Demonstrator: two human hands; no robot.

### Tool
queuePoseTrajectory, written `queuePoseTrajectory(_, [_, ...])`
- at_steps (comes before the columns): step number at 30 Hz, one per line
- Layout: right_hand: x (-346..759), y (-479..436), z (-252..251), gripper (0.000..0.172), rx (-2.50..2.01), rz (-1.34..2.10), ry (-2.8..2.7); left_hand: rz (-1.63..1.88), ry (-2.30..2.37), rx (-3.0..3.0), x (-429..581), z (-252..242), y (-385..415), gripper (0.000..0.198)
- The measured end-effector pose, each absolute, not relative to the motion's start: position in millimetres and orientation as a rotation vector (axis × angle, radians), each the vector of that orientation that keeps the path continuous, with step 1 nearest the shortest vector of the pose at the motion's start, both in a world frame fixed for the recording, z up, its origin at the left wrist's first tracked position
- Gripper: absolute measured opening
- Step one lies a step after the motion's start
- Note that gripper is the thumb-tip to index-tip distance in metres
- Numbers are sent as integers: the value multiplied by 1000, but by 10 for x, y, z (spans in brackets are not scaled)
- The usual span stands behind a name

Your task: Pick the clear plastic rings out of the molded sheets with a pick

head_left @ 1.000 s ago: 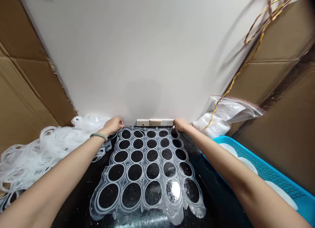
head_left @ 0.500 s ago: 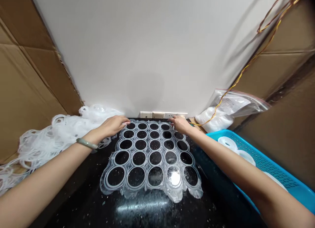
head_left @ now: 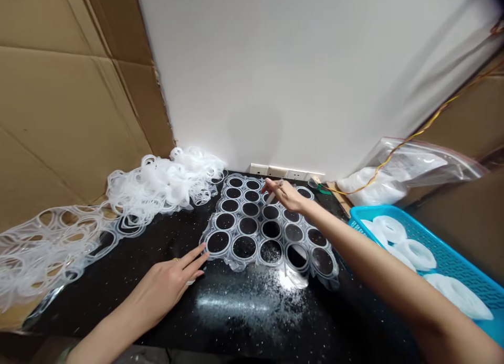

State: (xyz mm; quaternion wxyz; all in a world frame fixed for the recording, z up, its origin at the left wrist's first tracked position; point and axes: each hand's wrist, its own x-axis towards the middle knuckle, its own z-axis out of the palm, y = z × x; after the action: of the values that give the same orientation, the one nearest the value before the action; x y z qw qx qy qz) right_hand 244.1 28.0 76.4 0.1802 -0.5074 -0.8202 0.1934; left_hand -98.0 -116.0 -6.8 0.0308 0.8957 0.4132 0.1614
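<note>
A clear silicone sheet (head_left: 258,228) moulded with several rows of rings lies on the black speckled table (head_left: 244,311). My left hand (head_left: 173,280) rests flat on the table with its fingers stretched out, and the fingertips touch the sheet's near left corner. My right hand (head_left: 285,194) reaches over the sheet's far rows. Its thumb and fingers are pinched on a clear ring edge there.
A heap of clear ring webbing (head_left: 157,188) spreads along the left against cardboard (head_left: 59,117). A blue basket (head_left: 444,259) at the right holds white ring stacks (head_left: 417,254). Behind it lies a zip bag (head_left: 397,178) under a yellow wire. A socket strip (head_left: 289,173) runs along the white wall.
My left hand has drawn back from the sheet's far left corner to its near left corner and now lies flat. My right hand moved inward from the far right corner and pinches a ring.
</note>
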Motion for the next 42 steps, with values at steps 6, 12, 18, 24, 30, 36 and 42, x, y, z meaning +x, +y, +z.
queuePoseTrajectory(6, [1707,-105,544,64,-1139,1424,-2100,625,1290,2895,-848,-124,-1368,40])
queuePoseTrajectory(12, [1668,-163,406,26,-1163,1368,-2192,763,1264,2825,-692,-214,-1430,37])
queuePoseTrajectory(18, [1615,-308,401,18,-1152,1307,-2069,882,1207,2792,-696,-261,-1435,37])
queuePoseTrajectory(24, [1361,-474,201,17,-1026,1297,-1933,822,1249,2766,-707,-338,-1461,37])
queuePoseTrajectory(30, [1294,-561,33,18,-1082,1355,-1850,838,1244,2734,-708,-332,-1473,37])
queuePoseTrajectory(36, [1279,-587,20,17,-1104,1367,-1828,818,1254,2752,-708,-358,-1477,37])
queuePoseTrajectory(42, [1275,-624,-4,7,-1087,1217,-1938,803,1258,2805,-694,-329,-1480,34])
